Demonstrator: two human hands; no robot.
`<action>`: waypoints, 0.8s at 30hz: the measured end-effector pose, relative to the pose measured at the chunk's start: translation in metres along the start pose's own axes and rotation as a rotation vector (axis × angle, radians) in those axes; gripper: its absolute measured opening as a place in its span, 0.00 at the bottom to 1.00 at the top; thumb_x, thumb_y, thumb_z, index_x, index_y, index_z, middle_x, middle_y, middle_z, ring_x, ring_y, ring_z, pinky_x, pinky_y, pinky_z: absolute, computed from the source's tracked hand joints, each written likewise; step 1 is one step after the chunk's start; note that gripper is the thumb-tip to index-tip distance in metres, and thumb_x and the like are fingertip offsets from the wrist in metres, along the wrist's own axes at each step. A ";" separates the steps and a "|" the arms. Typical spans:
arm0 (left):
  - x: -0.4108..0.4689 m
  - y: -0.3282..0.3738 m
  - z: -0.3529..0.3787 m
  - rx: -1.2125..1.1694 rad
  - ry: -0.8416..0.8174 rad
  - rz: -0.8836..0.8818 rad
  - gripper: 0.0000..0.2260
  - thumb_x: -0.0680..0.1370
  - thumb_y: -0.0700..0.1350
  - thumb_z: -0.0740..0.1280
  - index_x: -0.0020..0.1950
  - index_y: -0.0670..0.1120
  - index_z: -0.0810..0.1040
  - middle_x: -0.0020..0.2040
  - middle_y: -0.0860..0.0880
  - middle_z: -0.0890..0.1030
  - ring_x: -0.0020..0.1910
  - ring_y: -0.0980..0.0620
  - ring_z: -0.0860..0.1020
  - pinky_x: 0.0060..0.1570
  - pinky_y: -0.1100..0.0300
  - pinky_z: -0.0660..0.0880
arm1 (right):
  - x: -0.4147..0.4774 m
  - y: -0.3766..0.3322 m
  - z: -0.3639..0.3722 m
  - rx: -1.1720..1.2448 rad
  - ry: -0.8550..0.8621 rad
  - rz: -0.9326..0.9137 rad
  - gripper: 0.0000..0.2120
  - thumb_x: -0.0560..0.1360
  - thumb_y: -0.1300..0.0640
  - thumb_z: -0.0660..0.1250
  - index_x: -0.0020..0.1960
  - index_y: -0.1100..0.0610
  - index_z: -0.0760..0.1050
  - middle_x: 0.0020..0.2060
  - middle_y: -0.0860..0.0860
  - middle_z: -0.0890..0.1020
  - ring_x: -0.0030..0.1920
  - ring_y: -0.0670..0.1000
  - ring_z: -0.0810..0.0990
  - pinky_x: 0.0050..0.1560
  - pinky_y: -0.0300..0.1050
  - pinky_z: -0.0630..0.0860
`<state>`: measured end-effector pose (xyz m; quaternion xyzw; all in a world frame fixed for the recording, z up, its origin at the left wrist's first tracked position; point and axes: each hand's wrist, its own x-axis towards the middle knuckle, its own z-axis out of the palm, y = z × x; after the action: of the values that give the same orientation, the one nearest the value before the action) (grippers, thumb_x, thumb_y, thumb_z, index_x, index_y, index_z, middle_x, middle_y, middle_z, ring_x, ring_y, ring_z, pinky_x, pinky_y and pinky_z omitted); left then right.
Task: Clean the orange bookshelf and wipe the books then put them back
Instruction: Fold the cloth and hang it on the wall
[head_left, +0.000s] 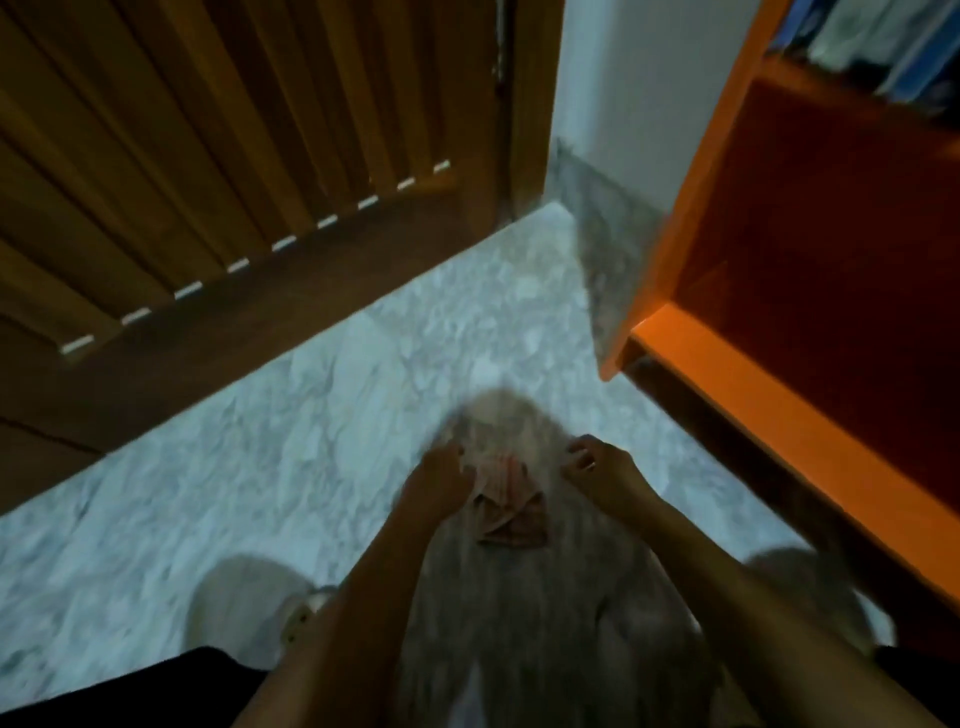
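A pale grey cloth (511, 431) with a reddish patterned part hangs blurred in front of me, low in the middle of the view. My left hand (441, 475) grips its left edge and my right hand (597, 465) pinches its right edge, both held above the floor. The orange bookshelf (691, 332) stands at the right, with a bare dark lower compartment facing me. Several books (883, 47) stand on the shelf above it, at the top right corner.
A dark wooden slatted door (218, 156) fills the left and top. White marbled floor tiles (234, 467) lie between door and shelf. A white wall with a grey skirting (608, 223) is behind the shelf. My feet in light slippers (249, 597) show below.
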<state>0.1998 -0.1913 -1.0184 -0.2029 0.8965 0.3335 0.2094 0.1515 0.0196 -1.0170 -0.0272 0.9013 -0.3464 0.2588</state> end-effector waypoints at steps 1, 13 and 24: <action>0.005 -0.014 0.012 -0.041 -0.034 -0.042 0.18 0.79 0.46 0.63 0.68 0.42 0.70 0.64 0.40 0.75 0.62 0.42 0.74 0.60 0.54 0.71 | 0.009 0.004 0.015 0.025 -0.055 0.050 0.17 0.75 0.55 0.67 0.62 0.58 0.73 0.55 0.54 0.79 0.55 0.55 0.78 0.48 0.40 0.70; 0.049 -0.029 0.063 -0.863 -0.042 -0.241 0.14 0.81 0.39 0.60 0.66 0.42 0.71 0.63 0.39 0.76 0.60 0.43 0.76 0.58 0.48 0.75 | 0.064 -0.009 0.097 0.361 -0.126 0.082 0.21 0.76 0.63 0.66 0.68 0.60 0.68 0.63 0.58 0.74 0.61 0.56 0.75 0.60 0.47 0.74; -0.069 0.106 -0.177 -1.082 0.222 -0.032 0.13 0.81 0.38 0.58 0.66 0.45 0.71 0.56 0.44 0.79 0.48 0.51 0.80 0.39 0.66 0.78 | -0.033 -0.245 -0.100 0.660 -0.190 -0.111 0.18 0.76 0.63 0.65 0.63 0.52 0.71 0.56 0.51 0.80 0.52 0.46 0.82 0.50 0.44 0.80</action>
<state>0.1614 -0.2234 -0.8061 -0.3293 0.6107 0.7200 -0.0156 0.0994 -0.0975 -0.7839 -0.0231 0.7097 -0.6286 0.3172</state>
